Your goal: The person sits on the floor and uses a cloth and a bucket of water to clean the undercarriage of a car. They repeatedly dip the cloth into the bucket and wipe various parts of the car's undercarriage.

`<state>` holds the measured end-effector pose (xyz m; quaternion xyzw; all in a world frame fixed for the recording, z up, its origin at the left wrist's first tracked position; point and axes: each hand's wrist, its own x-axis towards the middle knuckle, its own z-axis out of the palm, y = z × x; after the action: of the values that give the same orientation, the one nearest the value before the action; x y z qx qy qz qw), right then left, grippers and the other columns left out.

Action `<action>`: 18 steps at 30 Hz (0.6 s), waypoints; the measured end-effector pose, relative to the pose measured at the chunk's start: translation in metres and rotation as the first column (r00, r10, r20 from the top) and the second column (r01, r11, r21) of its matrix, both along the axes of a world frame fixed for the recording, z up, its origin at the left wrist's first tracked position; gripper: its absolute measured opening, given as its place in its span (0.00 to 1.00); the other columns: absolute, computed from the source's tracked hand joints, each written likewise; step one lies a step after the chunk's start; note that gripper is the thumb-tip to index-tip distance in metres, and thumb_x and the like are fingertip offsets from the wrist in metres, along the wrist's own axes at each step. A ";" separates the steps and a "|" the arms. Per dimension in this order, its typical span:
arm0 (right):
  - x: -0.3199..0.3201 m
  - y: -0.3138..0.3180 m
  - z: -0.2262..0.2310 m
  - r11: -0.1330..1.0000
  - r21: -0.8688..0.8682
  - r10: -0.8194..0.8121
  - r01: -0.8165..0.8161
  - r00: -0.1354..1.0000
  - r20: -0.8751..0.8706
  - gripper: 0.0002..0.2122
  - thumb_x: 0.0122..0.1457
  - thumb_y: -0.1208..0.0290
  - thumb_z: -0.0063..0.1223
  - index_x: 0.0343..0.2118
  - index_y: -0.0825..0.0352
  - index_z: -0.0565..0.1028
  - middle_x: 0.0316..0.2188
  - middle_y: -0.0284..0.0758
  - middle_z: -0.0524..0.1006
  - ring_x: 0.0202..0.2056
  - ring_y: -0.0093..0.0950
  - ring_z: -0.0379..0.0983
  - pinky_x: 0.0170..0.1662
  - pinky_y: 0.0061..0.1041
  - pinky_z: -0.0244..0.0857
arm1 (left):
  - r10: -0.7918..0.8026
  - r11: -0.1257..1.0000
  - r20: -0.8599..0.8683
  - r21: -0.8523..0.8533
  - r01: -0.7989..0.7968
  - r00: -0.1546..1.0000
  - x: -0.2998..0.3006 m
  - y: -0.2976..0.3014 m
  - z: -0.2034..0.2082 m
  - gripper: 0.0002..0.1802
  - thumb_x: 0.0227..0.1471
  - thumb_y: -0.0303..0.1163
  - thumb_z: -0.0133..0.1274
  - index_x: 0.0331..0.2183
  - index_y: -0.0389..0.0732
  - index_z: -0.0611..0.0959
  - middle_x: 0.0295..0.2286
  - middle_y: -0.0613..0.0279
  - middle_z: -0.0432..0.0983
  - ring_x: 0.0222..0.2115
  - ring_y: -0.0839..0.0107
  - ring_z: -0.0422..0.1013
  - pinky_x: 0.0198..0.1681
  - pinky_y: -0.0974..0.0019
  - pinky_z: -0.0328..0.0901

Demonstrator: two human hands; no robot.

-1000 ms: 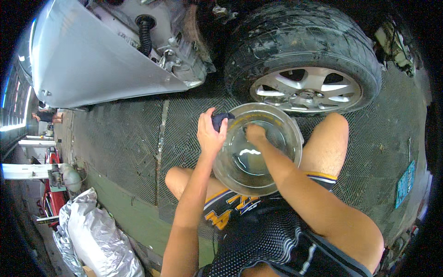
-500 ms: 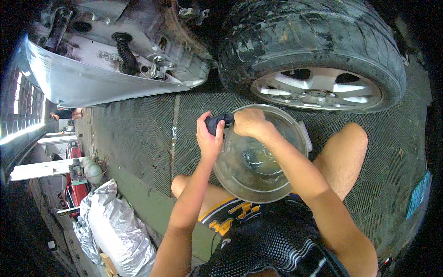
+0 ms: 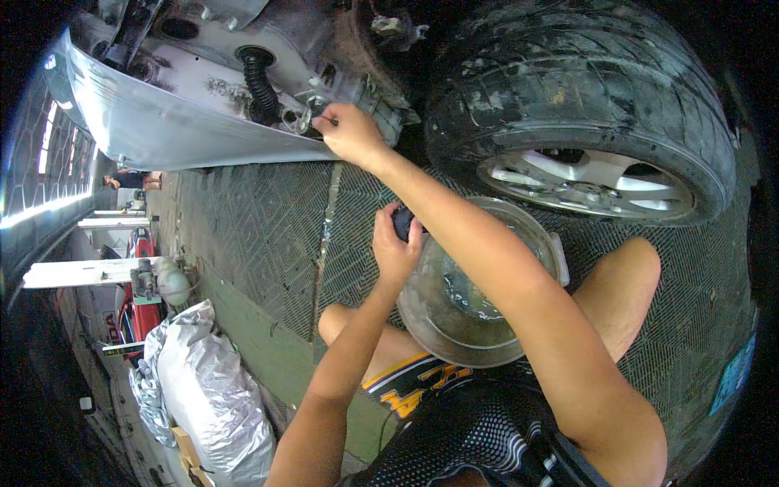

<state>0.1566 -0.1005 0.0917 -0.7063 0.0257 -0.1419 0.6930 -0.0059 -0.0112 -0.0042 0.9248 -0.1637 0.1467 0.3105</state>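
My left hand (image 3: 396, 239) is closed around a small dark rounded piece (image 3: 402, 222), holding it by the left rim of a clear plastic tub (image 3: 414, 312) with some liquid in its bottom. What kind of piece it is I cannot make out. My right arm reaches across above the tub to the silver car body (image 3: 187, 134). There my right hand (image 3: 355, 134) has its fingers pinched together beside a metal bracket (image 3: 302, 120) on the inner side of the panel. Anything between those fingertips is too small to name.
A big tyre on a silver alloy wheel (image 3: 596, 185) lies just beyond the tub. A black corrugated rubber boot (image 3: 258, 85) sticks out of the car body. At the lower left is a silver cover (image 3: 215, 398). Dark ribbed matting (image 3: 243, 219) covers the floor.
My right hand has left the tub's far rim and the dark piece, moving up and left to the car body's bracket. The left hand still holds the dark piece. The view has shifted slightly.
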 end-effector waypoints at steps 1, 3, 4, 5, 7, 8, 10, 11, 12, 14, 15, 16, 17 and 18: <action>0.003 -0.001 0.002 0.995 0.077 0.070 -0.065 0.995 -0.064 0.12 0.56 0.63 0.58 0.30 0.68 0.81 0.25 0.44 0.80 0.31 0.36 0.77 0.37 0.34 0.67 | -0.001 1.000 -0.001 0.000 0.001 1.000 0.001 0.001 -0.001 0.24 0.48 0.30 0.60 0.46 0.34 0.73 0.38 0.45 0.74 0.39 0.45 0.73 0.44 0.52 0.67; 0.021 -0.003 -0.004 0.964 0.176 0.215 -0.200 0.974 -0.075 0.12 0.52 0.62 0.58 0.25 0.69 0.81 0.23 0.43 0.79 0.27 0.34 0.75 0.34 0.35 0.67 | 0.016 1.000 0.029 0.013 -0.016 0.999 0.002 -0.001 -0.003 0.24 0.47 0.29 0.60 0.46 0.35 0.73 0.38 0.46 0.74 0.38 0.46 0.73 0.43 0.53 0.68; 0.025 -0.003 -0.005 0.955 0.194 0.245 -0.225 0.966 -0.085 0.13 0.50 0.61 0.57 0.23 0.68 0.81 0.22 0.46 0.79 0.25 0.38 0.77 0.33 0.38 0.68 | 0.018 1.000 0.025 0.016 -0.018 1.000 0.002 0.000 -0.003 0.24 0.47 0.29 0.60 0.46 0.34 0.73 0.38 0.46 0.74 0.38 0.46 0.73 0.43 0.53 0.68; 0.028 -0.004 -0.007 0.963 0.153 0.237 -0.222 0.967 -0.092 0.13 0.50 0.61 0.57 0.23 0.67 0.81 0.22 0.46 0.79 0.24 0.40 0.77 0.32 0.39 0.68 | 0.018 1.000 0.021 0.018 -0.018 1.000 0.002 0.000 -0.003 0.24 0.47 0.29 0.60 0.46 0.34 0.73 0.38 0.46 0.74 0.38 0.46 0.73 0.43 0.53 0.68; 0.029 -0.007 -0.003 0.973 0.077 0.224 -0.216 0.969 -0.105 0.12 0.51 0.61 0.58 0.24 0.66 0.81 0.21 0.47 0.79 0.23 0.43 0.77 0.31 0.41 0.69 | 0.015 1.000 0.009 0.011 -0.015 1.000 0.002 0.001 -0.002 0.24 0.47 0.30 0.61 0.46 0.33 0.73 0.37 0.46 0.73 0.38 0.47 0.72 0.43 0.53 0.67; 0.026 -0.001 0.000 0.998 -0.042 0.037 -0.040 0.997 -0.066 0.12 0.51 0.61 0.58 0.25 0.66 0.81 0.21 0.48 0.79 0.23 0.44 0.77 0.31 0.42 0.69 | 0.010 1.000 0.001 -0.001 -0.010 1.000 0.002 0.002 -0.001 0.24 0.47 0.31 0.61 0.45 0.33 0.73 0.37 0.46 0.73 0.38 0.47 0.72 0.43 0.53 0.67; 0.007 0.021 0.009 0.917 -0.245 -0.307 0.315 0.949 0.072 0.12 0.52 0.61 0.58 0.27 0.65 0.81 0.21 0.48 0.79 0.24 0.48 0.77 0.31 0.46 0.70 | -0.009 1.000 0.005 -0.014 0.009 1.000 0.000 0.002 0.000 0.23 0.47 0.31 0.61 0.44 0.32 0.73 0.36 0.45 0.71 0.37 0.47 0.71 0.42 0.53 0.67; 0.001 0.024 0.011 0.905 -0.194 -0.372 0.379 0.925 0.073 0.10 0.54 0.65 0.58 0.27 0.67 0.80 0.20 0.50 0.77 0.25 0.52 0.76 0.29 0.45 0.68 | -0.029 0.999 0.020 -0.017 0.030 0.999 0.000 0.001 0.000 0.23 0.46 0.31 0.61 0.43 0.32 0.73 0.36 0.45 0.71 0.37 0.46 0.70 0.42 0.52 0.66; 0.000 0.025 0.011 0.910 -0.125 -0.388 0.395 0.919 0.074 0.10 0.55 0.64 0.58 0.27 0.68 0.79 0.20 0.49 0.77 0.24 0.51 0.76 0.29 0.45 0.68 | -0.049 0.999 0.040 -0.016 0.050 0.998 0.003 0.002 0.001 0.23 0.45 0.30 0.61 0.42 0.32 0.73 0.35 0.45 0.70 0.36 0.46 0.70 0.41 0.52 0.66; -0.005 0.022 0.007 0.907 0.012 -0.420 0.420 0.905 0.072 0.11 0.55 0.63 0.58 0.28 0.68 0.79 0.20 0.48 0.77 0.24 0.49 0.77 0.29 0.45 0.68 | -0.060 0.998 0.014 -0.024 0.060 0.998 0.002 0.002 -0.001 0.22 0.44 0.30 0.61 0.41 0.32 0.72 0.34 0.46 0.69 0.35 0.45 0.69 0.40 0.52 0.66; -0.011 0.021 0.004 0.890 0.050 -0.454 0.452 0.876 0.164 0.10 0.56 0.63 0.59 0.31 0.66 0.79 0.19 0.47 0.78 0.24 0.46 0.77 0.28 0.43 0.68 | -0.057 0.998 0.019 -0.021 0.057 0.998 0.003 0.002 -0.002 0.23 0.45 0.30 0.61 0.42 0.32 0.73 0.34 0.46 0.70 0.36 0.46 0.70 0.40 0.53 0.66; -0.017 0.022 0.007 0.897 0.024 -0.435 0.442 0.871 0.228 0.09 0.56 0.64 0.60 0.32 0.66 0.79 0.20 0.46 0.78 0.23 0.46 0.77 0.28 0.42 0.68 | -0.044 0.999 0.024 -0.015 0.044 0.999 0.002 0.006 -0.002 0.23 0.45 0.30 0.61 0.42 0.33 0.73 0.34 0.46 0.70 0.36 0.46 0.70 0.40 0.53 0.66; -0.022 0.022 0.011 0.901 -0.001 -0.414 0.433 0.863 0.291 0.09 0.56 0.65 0.60 0.33 0.65 0.80 0.20 0.45 0.79 0.23 0.45 0.77 0.28 0.41 0.69 | -0.023 1.000 0.023 -0.010 0.023 0.999 0.002 0.010 -0.002 0.23 0.45 0.31 0.61 0.43 0.33 0.73 0.34 0.46 0.70 0.36 0.47 0.70 0.41 0.53 0.66; -0.025 0.018 0.012 0.898 -0.034 -0.400 0.439 0.846 0.353 0.09 0.56 0.66 0.61 0.34 0.65 0.80 0.21 0.44 0.79 0.23 0.45 0.77 0.28 0.40 0.69 | -0.018 1.000 0.020 -0.012 0.019 1.000 0.002 0.009 -0.003 0.23 0.46 0.31 0.61 0.43 0.33 0.73 0.34 0.46 0.71 0.36 0.47 0.71 0.41 0.54 0.67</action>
<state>0.1320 -0.0826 0.1039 -0.6869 0.0527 -0.4100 0.5978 -0.0037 -0.0020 -0.0069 0.9198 -0.1743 0.1539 0.3160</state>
